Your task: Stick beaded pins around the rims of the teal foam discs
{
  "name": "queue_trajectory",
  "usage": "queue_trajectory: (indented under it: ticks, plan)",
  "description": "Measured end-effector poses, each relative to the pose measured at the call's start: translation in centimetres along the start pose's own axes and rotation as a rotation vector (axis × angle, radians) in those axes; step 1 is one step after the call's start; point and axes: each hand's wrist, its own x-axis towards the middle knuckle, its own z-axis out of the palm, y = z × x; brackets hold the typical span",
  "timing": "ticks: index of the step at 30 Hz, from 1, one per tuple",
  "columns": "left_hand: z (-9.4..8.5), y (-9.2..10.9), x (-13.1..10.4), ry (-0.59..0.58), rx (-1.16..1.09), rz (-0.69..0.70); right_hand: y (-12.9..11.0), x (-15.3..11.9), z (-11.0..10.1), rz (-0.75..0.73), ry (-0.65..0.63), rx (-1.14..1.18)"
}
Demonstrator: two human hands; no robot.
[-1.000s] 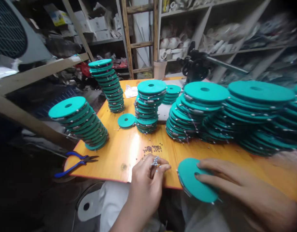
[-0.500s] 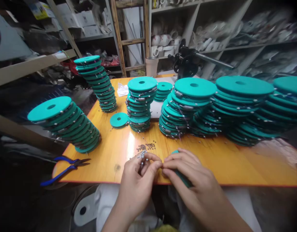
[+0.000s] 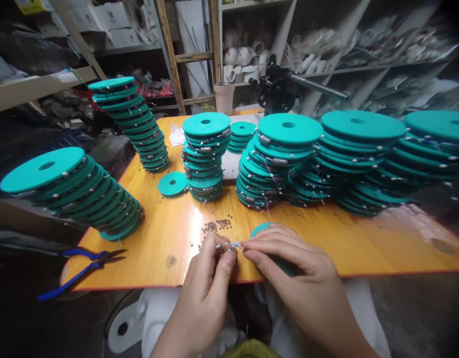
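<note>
My left hand (image 3: pixel 209 278) is closed, pinching a small bunch of pins (image 3: pixel 234 244) with pale blue round heads. My right hand (image 3: pixel 292 263) has its thumb and forefinger pressed together at the right end of that bunch. The same hand is wrapped round a teal foam disc (image 3: pixel 261 227); most of the disc is hidden behind the fingers. Just beyond my left hand, many tiny dark beads (image 3: pixel 216 225) lie loose on the wooden table (image 3: pixel 139 263).
Tall stacks of teal discs (image 3: pixel 289 127) line the table's back, with a leaning stack (image 3: pixel 46 169) at left. A single disc (image 3: pixel 172 184) lies flat. Blue-handled pliers (image 3: pixel 98 259) overhang the front-left edge. Behind are a cup (image 3: pixel 224 98) and a black clamp-like device (image 3: pixel 276 89).
My fingertips have shifted: the left hand now presents the pins towards the right fingers, which pinch at them. The view has moved slightly, sliding the table and stacks leftward.
</note>
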Motion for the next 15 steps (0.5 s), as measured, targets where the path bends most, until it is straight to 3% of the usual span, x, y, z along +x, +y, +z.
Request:
queue_trajectory:
  ticks: [5, 10, 15]
  plan:
    - [0.25, -0.46, -0.18, -0.014, -0.022, -0.003, -0.22, -0.01, 0.02, 0.005, -0.015, -0.013]
    - [0.39, -0.53, -0.38, 0.120, -0.167, 0.007, -0.18, -0.08, -0.05, -0.081, 0.005, -0.043]
    - [0.35, -0.52, -0.47, 0.185, -0.144, 0.044, -0.15, 0.01, -0.24, -0.087, 0.022, -0.092]
